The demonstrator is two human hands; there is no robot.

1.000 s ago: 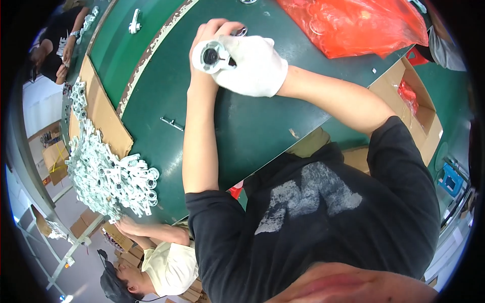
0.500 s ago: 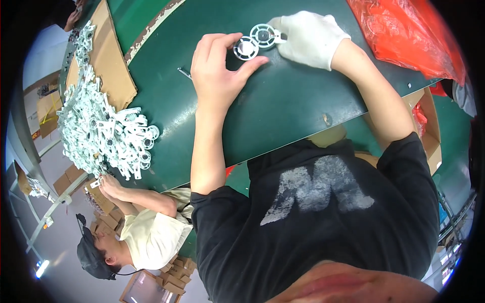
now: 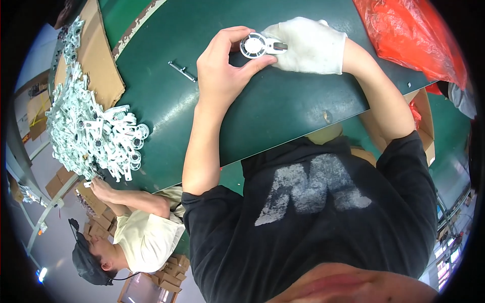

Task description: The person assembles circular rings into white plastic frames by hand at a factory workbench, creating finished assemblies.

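My left hand [image 3: 225, 65], bare, pinches a round spoked white cover [image 3: 253, 45] between thumb and fingers. The cover lies over the round head of a white plastic part with a short neck [image 3: 276, 47], shaped like a small handheld fan shell. My right hand [image 3: 309, 46], in a white glove, grips that part from the other side; its fingertips are partly hidden behind it. Both hands are close together above the green table [image 3: 283, 101]. A thin pale strip-shaped piece [image 3: 182, 71] lies on the table left of my left hand.
A large heap of similar white plastic parts [image 3: 96, 131] covers the table's left side, beside a cardboard sheet [image 3: 103, 55]. A person in a cap and light shirt [image 3: 149, 237] handles a part there. Red plastic bag [image 3: 409, 38] at right; an open cardboard box [image 3: 425, 126] stands below the edge.
The round cover and the other part's ring head, side by side before, now overlap as one. My left hand has moved slightly right, and more of the strip-shaped piece shows.
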